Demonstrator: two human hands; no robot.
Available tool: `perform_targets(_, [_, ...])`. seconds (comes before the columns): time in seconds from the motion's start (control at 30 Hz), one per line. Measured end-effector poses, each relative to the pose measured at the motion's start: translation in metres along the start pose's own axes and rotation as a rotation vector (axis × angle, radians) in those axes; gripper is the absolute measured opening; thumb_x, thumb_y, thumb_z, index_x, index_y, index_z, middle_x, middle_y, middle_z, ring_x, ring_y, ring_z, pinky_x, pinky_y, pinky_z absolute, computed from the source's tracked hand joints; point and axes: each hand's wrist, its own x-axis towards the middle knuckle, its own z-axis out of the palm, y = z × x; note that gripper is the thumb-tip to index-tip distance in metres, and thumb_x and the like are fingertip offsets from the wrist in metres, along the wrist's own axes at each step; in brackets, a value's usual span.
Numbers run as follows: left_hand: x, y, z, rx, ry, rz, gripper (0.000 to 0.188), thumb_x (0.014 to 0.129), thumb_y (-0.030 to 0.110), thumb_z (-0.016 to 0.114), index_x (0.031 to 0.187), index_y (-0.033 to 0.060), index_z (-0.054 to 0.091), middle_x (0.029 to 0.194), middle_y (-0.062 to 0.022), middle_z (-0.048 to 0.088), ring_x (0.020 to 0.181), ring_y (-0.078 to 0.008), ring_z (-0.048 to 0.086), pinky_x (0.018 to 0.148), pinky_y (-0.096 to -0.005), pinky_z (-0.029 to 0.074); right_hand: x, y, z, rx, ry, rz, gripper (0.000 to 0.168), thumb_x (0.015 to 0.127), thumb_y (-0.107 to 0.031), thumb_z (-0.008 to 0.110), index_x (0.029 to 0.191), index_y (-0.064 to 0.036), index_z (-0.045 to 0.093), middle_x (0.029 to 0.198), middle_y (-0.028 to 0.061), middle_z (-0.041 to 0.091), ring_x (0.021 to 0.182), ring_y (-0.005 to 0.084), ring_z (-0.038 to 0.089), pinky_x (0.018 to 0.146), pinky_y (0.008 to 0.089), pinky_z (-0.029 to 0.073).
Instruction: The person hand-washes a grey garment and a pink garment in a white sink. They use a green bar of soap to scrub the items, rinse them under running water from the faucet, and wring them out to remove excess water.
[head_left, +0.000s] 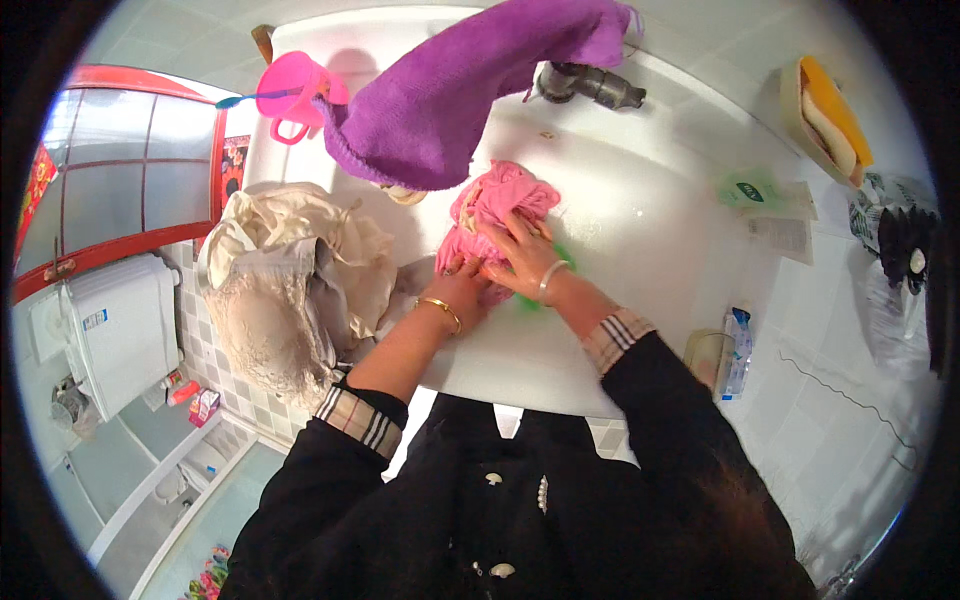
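Observation:
A wet, bunched pink cloth lies in the white washbasin, under both hands. My left hand, with a gold bangle at the wrist, grips its near end with curled fingers. Across its middle, my right hand, wearing a silver bangle, bears down and holds the folds. The two hands touch or nearly touch at the thumbs. Part of a green object shows beneath the right hand and cloth, mostly hidden. A paler cream patch of fabric shows among the pink folds.
A purple towel hangs over the basin's back, near the dark faucet. A pink mug with a toothbrush stands at the back left. A beige lace bra and cream fabric drape the left rim. A wall soap holder is right.

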Motion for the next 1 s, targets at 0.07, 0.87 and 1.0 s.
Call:
perform_targets(0.07, [0.001,-0.012,-0.003,0.074,-0.029,-0.006,0.05,0.075,0.027,0.054,0.124,0.0225,0.045,0.136,-0.0127,0.03,0.124,-0.0339,0.031,0.098,-0.0414,0.033,-0.025,0.018,-0.009,-0.187,-0.136,-0.167,0.054,0.077,-0.037,0.057,0.126,-0.022,0.042,0.124,0.016,0.043,0.116,0.0306,0.039,0.098,0.0477,0.024])
perform_targets(0.87, [-0.003,0.01,0.005,-0.107,0.159,0.137,0.049,0.074,0.024,0.056,0.122,0.0171,0.047,0.13,-0.0054,0.04,0.122,-0.0287,0.034,0.099,-0.0452,0.03,0.003,0.036,-0.013,0.014,0.073,0.032,0.065,0.068,-0.026,0.067,0.126,-0.016,0.037,0.121,0.016,0.035,0.109,0.0329,0.042,0.091,0.0436,0.036])
perform_targets(1.0, [-0.004,0.007,-0.002,0.026,0.005,0.052,0.049,0.074,0.027,0.054,0.121,0.0175,0.047,0.13,-0.0047,0.039,0.121,-0.0269,0.034,0.099,-0.0433,0.03,0.034,0.018,0.009,-0.407,0.095,0.192,0.059,0.072,-0.041,0.061,0.123,-0.025,0.039,0.122,0.0165,0.037,0.108,0.0377,0.041,0.088,0.0501,0.033])
